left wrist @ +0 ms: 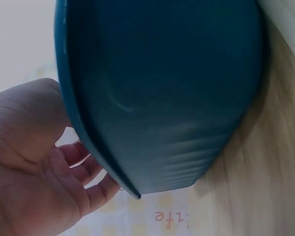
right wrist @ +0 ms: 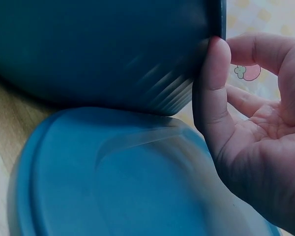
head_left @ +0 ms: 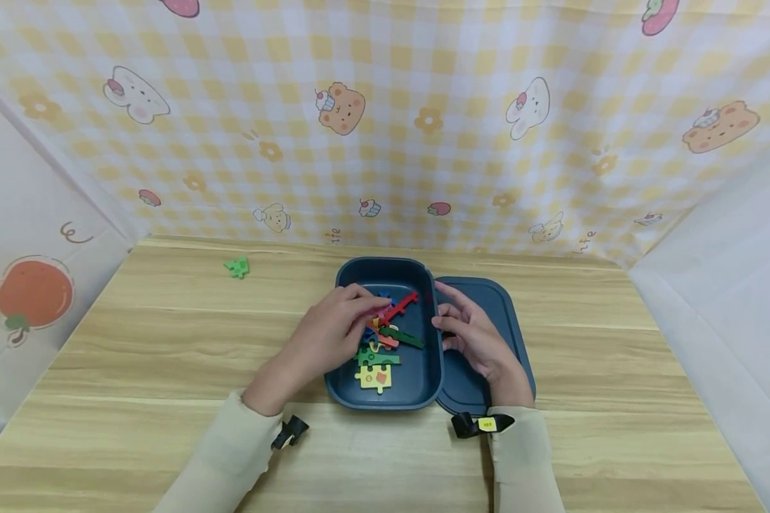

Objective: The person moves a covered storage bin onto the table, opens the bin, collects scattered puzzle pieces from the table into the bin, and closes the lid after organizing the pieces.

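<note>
A dark blue rectangular box holds several colourful jigsaw pieces, among them a yellow piece, a green piece and a long red piece. My left hand reaches over the box's left rim, fingers bent down among the pieces by a pink piece. Its fingertips are hidden, so whether it pinches anything is unclear. In the left wrist view, that hand is beyond the box wall. My right hand touches the right rim with thumb and index finger, other fingers bent loosely.
The box's dark blue lid lies flat against its right side, partly beneath my right forearm. One green jigsaw piece lies apart at the back left of the wooden table. A yellow checked curtain hangs behind.
</note>
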Action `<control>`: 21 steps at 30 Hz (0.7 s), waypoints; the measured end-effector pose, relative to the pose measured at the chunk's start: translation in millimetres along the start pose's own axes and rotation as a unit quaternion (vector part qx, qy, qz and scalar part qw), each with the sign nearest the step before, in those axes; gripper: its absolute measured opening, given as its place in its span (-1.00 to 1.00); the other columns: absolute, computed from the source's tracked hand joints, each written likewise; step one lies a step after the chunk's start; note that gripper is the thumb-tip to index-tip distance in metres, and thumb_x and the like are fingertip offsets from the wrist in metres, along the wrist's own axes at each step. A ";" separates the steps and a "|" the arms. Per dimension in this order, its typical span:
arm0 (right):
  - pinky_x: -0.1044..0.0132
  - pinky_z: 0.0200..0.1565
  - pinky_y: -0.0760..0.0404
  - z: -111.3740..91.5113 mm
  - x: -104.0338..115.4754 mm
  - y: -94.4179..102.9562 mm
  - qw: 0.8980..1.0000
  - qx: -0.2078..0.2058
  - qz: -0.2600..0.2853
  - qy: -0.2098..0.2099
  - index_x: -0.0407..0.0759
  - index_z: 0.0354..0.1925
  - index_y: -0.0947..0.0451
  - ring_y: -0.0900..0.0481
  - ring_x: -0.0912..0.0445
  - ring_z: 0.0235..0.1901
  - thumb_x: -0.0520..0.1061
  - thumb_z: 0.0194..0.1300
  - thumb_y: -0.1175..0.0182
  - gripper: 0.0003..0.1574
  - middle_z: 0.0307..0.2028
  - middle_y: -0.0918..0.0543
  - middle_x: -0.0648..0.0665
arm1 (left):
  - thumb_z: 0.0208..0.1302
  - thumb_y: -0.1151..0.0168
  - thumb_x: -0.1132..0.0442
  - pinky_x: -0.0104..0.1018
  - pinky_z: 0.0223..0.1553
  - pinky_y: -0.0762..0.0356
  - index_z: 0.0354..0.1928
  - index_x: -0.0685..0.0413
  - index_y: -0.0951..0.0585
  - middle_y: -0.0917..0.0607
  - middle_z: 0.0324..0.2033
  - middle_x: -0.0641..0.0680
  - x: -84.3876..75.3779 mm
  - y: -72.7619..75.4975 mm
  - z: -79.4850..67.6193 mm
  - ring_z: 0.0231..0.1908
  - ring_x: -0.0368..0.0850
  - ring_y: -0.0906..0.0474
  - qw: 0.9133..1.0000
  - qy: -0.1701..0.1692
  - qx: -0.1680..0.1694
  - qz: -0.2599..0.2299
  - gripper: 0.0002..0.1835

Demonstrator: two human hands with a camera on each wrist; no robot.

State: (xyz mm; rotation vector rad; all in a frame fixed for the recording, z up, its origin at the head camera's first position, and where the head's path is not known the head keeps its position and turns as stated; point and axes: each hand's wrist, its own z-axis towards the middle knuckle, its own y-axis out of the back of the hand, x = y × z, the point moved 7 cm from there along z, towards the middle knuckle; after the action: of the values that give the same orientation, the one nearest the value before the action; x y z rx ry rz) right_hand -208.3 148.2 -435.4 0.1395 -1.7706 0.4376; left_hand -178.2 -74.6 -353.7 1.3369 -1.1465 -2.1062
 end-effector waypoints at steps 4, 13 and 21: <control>0.45 -0.39 -0.71 0.4 0.4 0.8 1.000 -0.003 -0.013 -0.002 -0.04 0.68 -0.05 -0.62 0.30 -0.32 -0.25 0.51 -0.22 -0.06 -0.18 -0.56 0.06 | 0.54 -0.24 0.28 -0.11 0.10 -0.71 0.26 -0.11 -0.73 -0.74 0.05 -0.01 -1.2 -6.6 0.6 0.04 -0.08 -0.62 1.000 -0.009 0.019 0.004 -0.66; 0.45 -0.40 -0.70 -0.4 2.6 0.5 1.000 -0.008 -0.022 -0.004 -0.04 0.67 -0.07 -0.61 0.29 -0.31 -0.24 0.52 -0.21 -0.08 -0.17 -0.52 0.05 | 0.52 -0.28 0.27 -0.22 -0.01 -0.71 0.23 -0.12 -0.74 -0.73 0.04 0.00 -3.3 -15.8 1.1 -0.02 -0.12 -0.62 0.999 -0.014 0.043 0.008 -0.67; 0.45 -0.40 -0.70 -0.2 1.1 0.8 1.000 -0.008 -0.015 -0.002 -0.04 0.67 -0.08 -0.62 0.28 -0.32 -0.23 0.50 -0.25 -0.06 -0.16 -0.53 0.04 | 0.47 -0.31 0.30 -0.23 -0.09 -0.63 0.22 -0.06 -0.73 -0.73 0.05 0.06 -2.8 -9.7 1.9 -0.02 -0.08 -0.59 1.000 -0.021 0.005 0.002 -0.66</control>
State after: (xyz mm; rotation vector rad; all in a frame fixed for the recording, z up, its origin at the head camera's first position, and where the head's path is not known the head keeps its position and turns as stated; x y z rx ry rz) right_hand -208.7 149.2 -434.4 0.1559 -1.7741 0.4026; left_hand -177.7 -66.1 -359.5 1.2998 -1.1782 -2.1389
